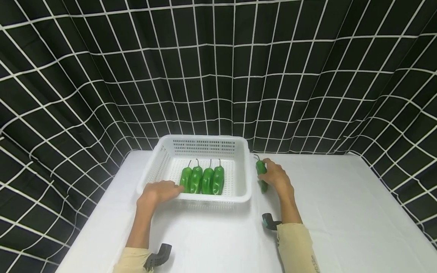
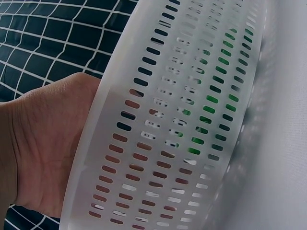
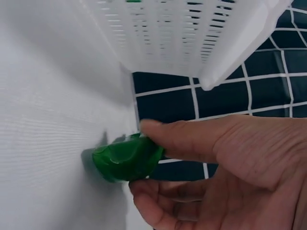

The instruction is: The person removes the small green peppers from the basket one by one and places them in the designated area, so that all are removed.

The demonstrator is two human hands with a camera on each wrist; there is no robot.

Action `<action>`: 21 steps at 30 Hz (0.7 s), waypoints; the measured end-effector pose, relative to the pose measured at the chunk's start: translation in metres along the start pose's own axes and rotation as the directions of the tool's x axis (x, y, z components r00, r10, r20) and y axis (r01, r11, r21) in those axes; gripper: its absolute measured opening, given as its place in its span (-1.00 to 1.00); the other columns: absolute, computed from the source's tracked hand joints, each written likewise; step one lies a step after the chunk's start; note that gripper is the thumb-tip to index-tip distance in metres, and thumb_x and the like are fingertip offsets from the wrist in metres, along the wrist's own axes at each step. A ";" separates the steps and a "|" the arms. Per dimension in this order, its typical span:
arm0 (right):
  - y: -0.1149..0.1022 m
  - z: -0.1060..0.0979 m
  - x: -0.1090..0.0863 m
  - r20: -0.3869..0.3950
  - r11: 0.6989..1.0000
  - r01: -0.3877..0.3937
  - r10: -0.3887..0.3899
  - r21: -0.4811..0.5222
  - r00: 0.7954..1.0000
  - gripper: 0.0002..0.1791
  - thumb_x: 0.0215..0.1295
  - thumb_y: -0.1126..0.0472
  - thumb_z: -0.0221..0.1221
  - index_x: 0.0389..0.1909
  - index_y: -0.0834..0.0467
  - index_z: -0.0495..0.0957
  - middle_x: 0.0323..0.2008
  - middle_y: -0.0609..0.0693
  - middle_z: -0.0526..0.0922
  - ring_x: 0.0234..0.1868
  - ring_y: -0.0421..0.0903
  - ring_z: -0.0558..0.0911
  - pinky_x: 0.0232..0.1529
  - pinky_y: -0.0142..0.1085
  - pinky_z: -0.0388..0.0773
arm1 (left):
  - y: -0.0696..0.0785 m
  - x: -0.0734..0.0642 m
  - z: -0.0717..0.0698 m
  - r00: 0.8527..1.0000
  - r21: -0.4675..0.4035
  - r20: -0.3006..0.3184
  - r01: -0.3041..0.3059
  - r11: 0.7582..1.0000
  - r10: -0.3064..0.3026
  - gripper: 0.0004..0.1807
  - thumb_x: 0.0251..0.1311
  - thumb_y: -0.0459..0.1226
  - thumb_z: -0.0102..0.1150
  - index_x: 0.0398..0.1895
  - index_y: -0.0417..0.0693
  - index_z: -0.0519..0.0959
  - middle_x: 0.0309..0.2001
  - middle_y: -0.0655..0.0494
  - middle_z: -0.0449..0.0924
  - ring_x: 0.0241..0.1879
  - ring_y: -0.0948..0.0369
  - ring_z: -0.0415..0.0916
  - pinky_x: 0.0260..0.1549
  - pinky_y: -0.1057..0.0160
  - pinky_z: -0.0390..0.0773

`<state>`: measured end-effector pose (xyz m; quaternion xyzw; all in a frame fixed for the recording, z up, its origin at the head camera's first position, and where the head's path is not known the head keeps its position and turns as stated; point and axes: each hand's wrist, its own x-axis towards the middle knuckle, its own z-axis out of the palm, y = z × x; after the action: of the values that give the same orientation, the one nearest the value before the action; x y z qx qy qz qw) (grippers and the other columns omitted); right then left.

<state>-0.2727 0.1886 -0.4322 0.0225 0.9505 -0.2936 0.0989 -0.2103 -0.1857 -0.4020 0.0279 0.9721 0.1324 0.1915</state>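
1. Although it is close to the white basket [image 1: 241, 167], the single green pepper [image 1: 261, 167] is outside it, just beside its right wall, with the thin stem pointing away from the person; I cannot tell whether its underside touches the tabletop.
2. The right hand [image 1: 275, 176], also to the right of the basket, pinches this pepper, the thumb on one side and fingertips on the other.
3. Inside the basket, four green peppers [image 1: 208, 181] lie side by side against the near wall, touching or nearly so, their stems toward the far wall.
4. The left hand [image 1: 161, 191] reaches over the basket's near rim toward its left corner, the part nearest the row appearing to meet the leftmost pepper; the slotted wall partly hides its fingers, so I cannot tell whether they are straight or curled.
5. The white tabletop [image 1: 211, 235] spreads under the basket and to both sides.
6. Nearer the person than the basket are two beige sleeves [image 1: 295, 246], each with a dark device [image 1: 163, 254] beside the wrist.
7. Behind and around the basket hangs a black backdrop [image 1: 222, 60] crossed by white grid lines.
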 end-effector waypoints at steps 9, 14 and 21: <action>0.001 0.007 0.004 0.019 0.999 -0.035 0.035 0.009 0.999 -0.07 0.32 0.08 0.39 0.57 0.30 0.16 0.30 0.53 0.50 0.26 0.45 0.57 0.26 0.32 0.57 | 0.002 -0.001 -0.001 1.000 -0.004 -0.004 0.029 1.000 -0.029 -0.29 0.38 0.16 -0.16 0.11 -0.25 0.68 -0.11 -0.15 0.75 -0.26 0.02 0.62 -0.09 -0.16 0.65; 0.002 0.010 0.005 0.023 0.998 -0.055 0.055 -0.014 0.998 -0.02 0.28 0.01 0.42 0.54 0.39 0.17 0.23 0.52 0.55 0.16 0.38 0.64 0.18 0.24 0.64 | 0.003 -0.001 -0.001 0.999 -0.002 -0.004 0.034 0.999 -0.034 -0.28 0.39 0.16 -0.17 0.03 -0.27 0.70 -0.21 -0.14 0.74 -0.31 0.03 0.60 -0.17 -0.11 0.65; 0.001 0.009 0.004 0.013 0.997 -0.075 0.075 -0.003 0.997 -0.11 0.30 0.01 0.42 0.42 0.46 0.27 -0.14 0.39 0.67 -0.43 0.01 0.65 -0.43 -0.28 0.54 | 0.002 -0.001 -0.001 0.999 -0.010 0.000 0.032 0.999 -0.032 -0.29 0.38 0.17 -0.17 0.01 -0.25 0.70 -0.24 -0.11 0.73 -0.32 0.04 0.60 -0.18 -0.10 0.64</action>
<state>-0.2750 0.1837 -0.4409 0.0561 0.9487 -0.2887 0.1162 -0.2102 -0.1838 -0.3997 0.0113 0.9718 0.1340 0.1937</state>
